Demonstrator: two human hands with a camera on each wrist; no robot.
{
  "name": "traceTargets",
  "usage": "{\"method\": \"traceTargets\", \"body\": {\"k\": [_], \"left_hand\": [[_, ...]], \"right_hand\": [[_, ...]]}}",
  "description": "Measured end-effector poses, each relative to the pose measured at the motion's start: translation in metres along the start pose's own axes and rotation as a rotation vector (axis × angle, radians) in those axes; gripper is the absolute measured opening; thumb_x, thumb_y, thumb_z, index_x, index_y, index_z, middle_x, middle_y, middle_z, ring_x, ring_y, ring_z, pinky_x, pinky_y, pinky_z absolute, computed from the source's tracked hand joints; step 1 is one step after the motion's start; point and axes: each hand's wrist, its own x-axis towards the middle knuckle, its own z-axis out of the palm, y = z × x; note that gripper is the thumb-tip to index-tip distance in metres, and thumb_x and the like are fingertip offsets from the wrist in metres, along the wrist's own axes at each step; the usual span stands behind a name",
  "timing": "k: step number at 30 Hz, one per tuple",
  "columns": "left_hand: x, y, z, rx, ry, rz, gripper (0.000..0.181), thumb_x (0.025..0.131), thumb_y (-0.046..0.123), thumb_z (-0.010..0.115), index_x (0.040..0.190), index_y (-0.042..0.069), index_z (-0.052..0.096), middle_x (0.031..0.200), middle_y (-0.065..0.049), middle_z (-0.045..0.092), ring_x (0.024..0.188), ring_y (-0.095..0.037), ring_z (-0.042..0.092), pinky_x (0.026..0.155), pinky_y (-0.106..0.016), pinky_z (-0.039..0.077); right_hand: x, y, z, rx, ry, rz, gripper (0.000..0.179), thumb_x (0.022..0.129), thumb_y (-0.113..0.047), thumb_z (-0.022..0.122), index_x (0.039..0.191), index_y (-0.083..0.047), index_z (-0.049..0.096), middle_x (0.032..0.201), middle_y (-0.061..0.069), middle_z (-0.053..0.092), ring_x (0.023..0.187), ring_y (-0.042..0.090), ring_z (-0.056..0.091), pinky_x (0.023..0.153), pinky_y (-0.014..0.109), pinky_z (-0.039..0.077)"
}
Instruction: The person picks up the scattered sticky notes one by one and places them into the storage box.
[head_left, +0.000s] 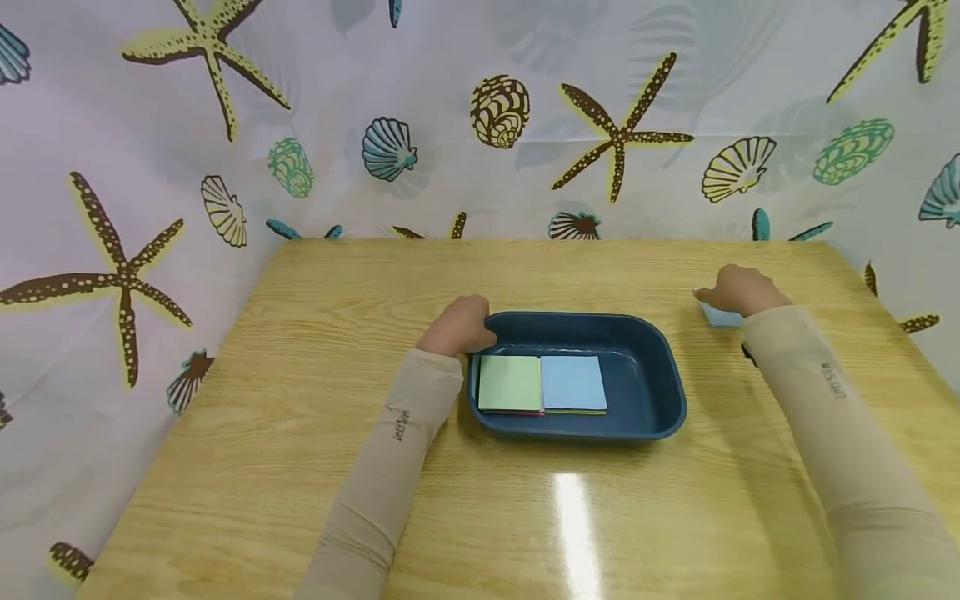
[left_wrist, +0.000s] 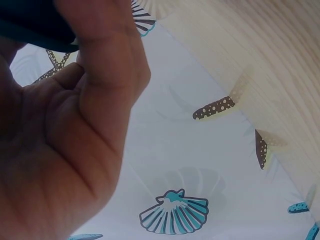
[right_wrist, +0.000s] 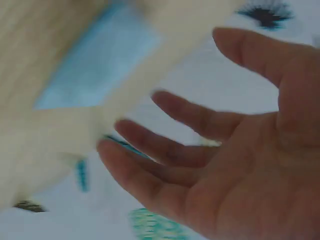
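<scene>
A dark blue rectangular tray (head_left: pixel 647 392) stands on the wooden table. My left hand (head_left: pixel 459 325) grips its left rim, and in the left wrist view the fingers curl over the tray's dark edge (left_wrist: pixel 35 27). Inside the tray a green stack of square paper notes (head_left: pixel 510 383) lies beside a blue stack (head_left: pixel 572 383). To the tray's right, a light blue square of paper (head_left: pixel 722 317) lies on the table. My right hand (head_left: pixel 742 290) hovers over it and partly hides it. The right wrist view shows that hand (right_wrist: pixel 215 150) with fingers spread, apart from the blurred blue paper (right_wrist: pixel 110 55).
The wooden table (head_left: pixel 315 375) reaches back to a white cloth (head_left: pixel 442 50) printed with shells and starfish, which hangs behind and along the sides. The tray's right part shows bare floor. A bright light reflection (head_left: pixel 573 533) falls on the table in front.
</scene>
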Motion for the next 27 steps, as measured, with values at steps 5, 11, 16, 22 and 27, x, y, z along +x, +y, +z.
{"method": "traceTargets", "body": {"k": [5, 11, 16, 22, 27], "left_hand": [[0.000, 0.003, 0.002, -0.011, -0.008, -0.011, 0.008, 0.087, 0.006, 0.063, 0.090, 0.000, 0.058, 0.074, -0.005, 0.049, 0.062, -0.017, 0.046, 0.056, -0.027, 0.039], [-0.002, 0.003, 0.000, -0.001, 0.002, -0.017, 0.008, 0.088, 0.006, 0.063, 0.089, 0.000, 0.057, 0.073, -0.005, 0.046, 0.062, -0.018, 0.043, 0.057, -0.028, 0.036], [-0.003, 0.002, 0.000, -0.008, -0.004, -0.022, 0.008, 0.088, 0.006, 0.062, 0.091, -0.001, 0.058, 0.076, -0.006, 0.050, 0.064, -0.018, 0.046, 0.057, -0.028, 0.039], [-0.003, 0.002, 0.000, -0.005, -0.017, -0.007, 0.012, 0.087, 0.005, 0.062, 0.081, 0.003, 0.052, 0.069, -0.003, 0.040, 0.059, -0.016, 0.038, 0.054, -0.027, 0.034], [-0.002, 0.003, -0.001, -0.003, -0.008, -0.006, 0.015, 0.088, 0.005, 0.062, 0.079, 0.004, 0.050, 0.069, -0.002, 0.038, 0.059, -0.016, 0.037, 0.054, -0.028, 0.033]], "right_hand": [[0.010, 0.037, 0.016, 0.053, -0.017, 0.157, 0.078, 0.096, -0.046, 0.045, 0.124, 0.026, 0.039, 0.124, 0.050, 0.035, 0.110, 0.065, 0.036, 0.092, 0.066, 0.035], [0.019, 0.038, 0.023, 0.076, 0.006, 0.149, 0.087, 0.093, -0.052, 0.050, 0.123, 0.029, 0.036, 0.117, 0.054, 0.030, 0.107, 0.068, 0.032, 0.090, 0.069, 0.033], [0.024, 0.034, 0.025, 0.102, 0.046, 0.156, 0.088, 0.088, -0.053, 0.059, 0.122, 0.026, 0.040, 0.116, 0.052, 0.031, 0.107, 0.067, 0.032, 0.087, 0.069, 0.034], [0.017, 0.034, 0.027, 0.124, 0.121, 0.174, 0.086, 0.086, -0.049, 0.064, 0.121, 0.025, 0.037, 0.111, 0.048, 0.041, 0.102, 0.064, 0.036, 0.082, 0.066, 0.037], [0.014, 0.034, 0.026, 0.140, 0.152, 0.185, 0.076, 0.086, -0.047, 0.065, 0.113, 0.022, 0.045, 0.111, 0.046, 0.043, 0.104, 0.063, 0.036, 0.084, 0.067, 0.036]]}}
